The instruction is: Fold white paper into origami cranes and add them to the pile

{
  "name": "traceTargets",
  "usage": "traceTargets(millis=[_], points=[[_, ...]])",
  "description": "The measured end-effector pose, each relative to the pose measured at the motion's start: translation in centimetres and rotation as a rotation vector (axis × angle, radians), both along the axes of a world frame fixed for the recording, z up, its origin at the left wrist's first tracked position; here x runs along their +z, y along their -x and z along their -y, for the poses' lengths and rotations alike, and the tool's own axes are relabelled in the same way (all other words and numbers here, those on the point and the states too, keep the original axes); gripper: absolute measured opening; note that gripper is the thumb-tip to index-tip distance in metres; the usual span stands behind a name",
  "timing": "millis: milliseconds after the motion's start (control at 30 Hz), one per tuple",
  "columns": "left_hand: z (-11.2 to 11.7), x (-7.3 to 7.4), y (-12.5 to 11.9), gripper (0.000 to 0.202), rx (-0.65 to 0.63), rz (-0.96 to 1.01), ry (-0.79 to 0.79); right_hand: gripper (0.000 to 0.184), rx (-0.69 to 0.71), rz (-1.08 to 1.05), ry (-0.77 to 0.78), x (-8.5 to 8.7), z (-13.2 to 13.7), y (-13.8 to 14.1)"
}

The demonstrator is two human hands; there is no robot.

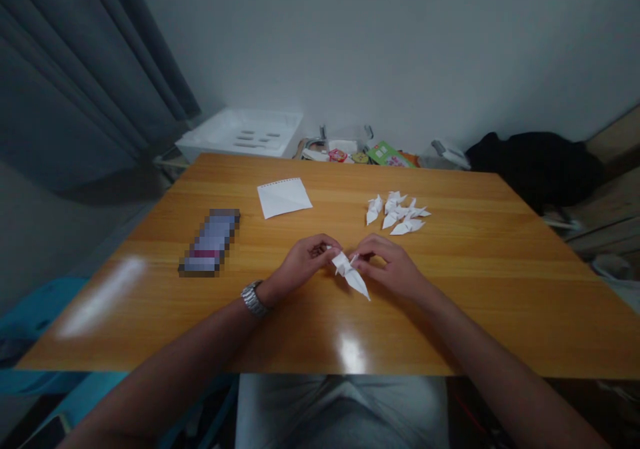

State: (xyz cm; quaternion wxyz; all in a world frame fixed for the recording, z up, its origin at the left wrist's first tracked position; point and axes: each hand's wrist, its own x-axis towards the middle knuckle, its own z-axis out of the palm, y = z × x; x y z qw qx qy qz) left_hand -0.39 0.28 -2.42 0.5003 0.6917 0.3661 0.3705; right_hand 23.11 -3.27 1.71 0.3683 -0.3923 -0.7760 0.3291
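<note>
A white origami crane is held between my two hands, a little above the wooden table. My left hand pinches its upper left end between thumb and fingers. On the other side, my right hand pinches a small point of the folded paper. One pointed wing of the crane hangs down toward me. Several finished-looking white paper cranes lie in a cluster beyond my right hand. A sheet of white paper with a perforated edge lies beyond my left hand.
A phone, blurred out, lies on the left part of the table. Behind the far edge are a white plastic tray, a green packet and other small items. Dark cloth is heaped at the back right.
</note>
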Motion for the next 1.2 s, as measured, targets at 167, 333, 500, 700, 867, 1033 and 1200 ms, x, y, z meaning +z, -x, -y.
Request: traceTargets(millis=[167,333,500,700,867,1033,1200], points=[[0.1,0.4,0.1,0.035,0.085,-0.069,-0.075,0.014,-0.072,0.074,-0.008,0.6,0.4,-0.5],[-0.1,0.5,0.5,0.031,0.083,-0.259,-0.206,0.017,-0.287,0.092,0.047,-0.6,1.0,-2.9],[-0.3,-0.1,0.6,0.028,0.054,-0.353,-0.254,0.025,-0.456,0.116,0.078,-2.1,1.4,-6.9],[-0.5,-0.4,0.7,0.027,0.035,-0.370,-0.299,0.027,-0.712,0.208,0.056,-2.3,1.5,-12.0],[-0.6,-0.4,0.8,0.028,0.039,-0.382,-0.294,0.025,-0.857,0.305,0.009,-2.6,0.5,-15.5],[-0.6,-0.4,0.9,0.030,0.033,-0.386,-0.295,0.026,-0.932,0.357,0.008,-3.1,-1.4,-16.8],[-0.7,-0.5,1.0,0.031,0.039,-0.386,-0.302,0.031,-0.973,0.299,0.017,-3.7,-3.0,-16.8]])
